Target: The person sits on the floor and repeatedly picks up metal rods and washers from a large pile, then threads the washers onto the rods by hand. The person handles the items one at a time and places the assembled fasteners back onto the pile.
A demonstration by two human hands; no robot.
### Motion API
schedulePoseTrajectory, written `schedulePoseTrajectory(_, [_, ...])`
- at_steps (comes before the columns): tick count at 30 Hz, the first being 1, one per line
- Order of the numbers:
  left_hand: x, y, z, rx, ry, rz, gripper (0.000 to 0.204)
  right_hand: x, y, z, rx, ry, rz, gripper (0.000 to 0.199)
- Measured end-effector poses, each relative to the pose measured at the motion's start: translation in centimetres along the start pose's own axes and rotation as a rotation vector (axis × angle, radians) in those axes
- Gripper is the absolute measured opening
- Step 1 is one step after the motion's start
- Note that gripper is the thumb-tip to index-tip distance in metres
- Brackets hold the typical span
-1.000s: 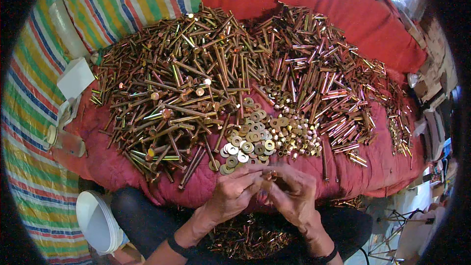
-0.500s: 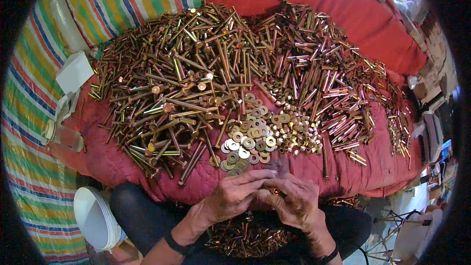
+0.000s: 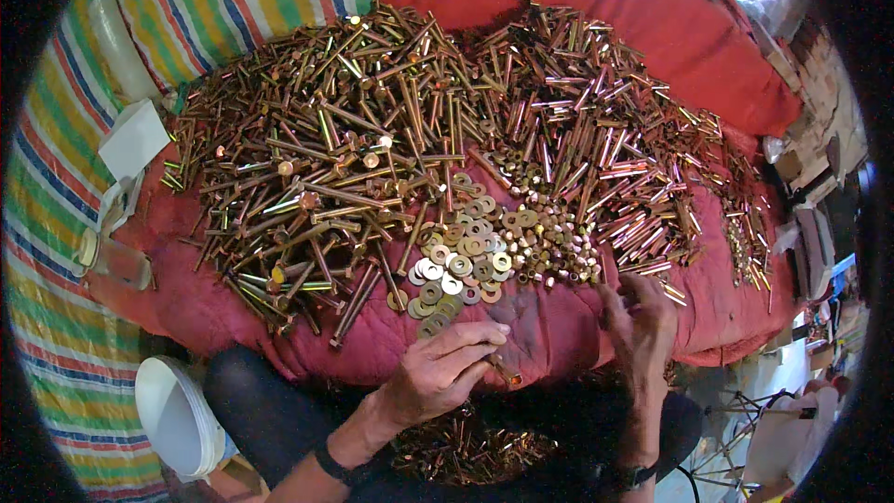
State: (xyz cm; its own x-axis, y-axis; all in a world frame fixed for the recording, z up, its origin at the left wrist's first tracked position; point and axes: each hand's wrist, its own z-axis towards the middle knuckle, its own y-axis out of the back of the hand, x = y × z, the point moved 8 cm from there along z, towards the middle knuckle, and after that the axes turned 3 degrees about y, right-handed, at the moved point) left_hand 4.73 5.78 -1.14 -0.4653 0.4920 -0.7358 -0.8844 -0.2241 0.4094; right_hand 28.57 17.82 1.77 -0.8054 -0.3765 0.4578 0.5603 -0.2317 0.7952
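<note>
My left hand point(image 3: 445, 368) is closed around a bolt-like metal piece point(image 3: 507, 373). Its end sticks out toward the lower right and shows an orange glint; the rest is hidden by my fingers. My right hand point(image 3: 641, 326) is apart from the left, over the red padded cloth point(image 3: 559, 331) at the near edge of the hardware. Its fingers are spread, slightly blurred, and nothing shows in them. Just beyond lie small brassy nuts point(image 3: 568, 265) and thin metal sleeves point(image 3: 643, 224). Flat washers point(image 3: 473, 247) are heaped beyond my left hand.
Long hex bolts point(image 3: 345, 168) form a big pile at the left. More loose hardware point(image 3: 470, 447) lies between my legs. White tubs point(image 3: 177, 414) are at the lower left, near a clear jar point(image 3: 121, 263) and a white box point(image 3: 133, 138). Striped sheeting point(image 3: 56, 317) borders the left.
My hands were together over the front edge of the cloth. The right hand has let go and moved right and away from me; the left keeps its hold on the piece.
</note>
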Motion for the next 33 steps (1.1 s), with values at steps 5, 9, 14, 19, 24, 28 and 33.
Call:
schedulePoseTrajectory(5, [-0.2,-0.5,-0.4,-0.013,-0.06,0.011,0.023,-2.1,-2.2,-0.5,0.083,0.039,-0.119,0.03])
schedulePoseTrajectory(9, [0.1,-0.8,-0.6,-0.004,-0.071,0.005,0.025,-1.8,-2.3,-0.2,0.049,0.083,-0.171,0.034])
schedulePoseTrajectory(14, [-0.2,-1.0,-0.7,0.005,-0.089,0.026,0.024,-1.5,-2.6,0.6,0.086,0.092,-0.22,0.025])
schedulePoseTrajectory(19, [-0.1,-0.8,-0.5,0.001,-0.069,0.026,0.026,-3.2,-2.3,0.5,0.085,-0.03,-0.156,0.021])
schedulePoseTrajectory(24, [0.2,0.1,0.0,-0.061,0.003,-0.002,0.028,-3.1,-0.2,1.1,-0.019,-0.307,0.315,0.027])
schedulePoseTrajectory(28, [0.1,0.4,0.2,-0.068,0.04,0.014,0.033,1.9,2.1,-1.2,0.087,-0.546,0.902,0.027])
schedulePoseTrajectory(33, [0.2,0.2,0.2,-0.064,0.025,-0.033,0.034,9.4,5.9,-3.1,0.221,-0.131,0.525,0.021])
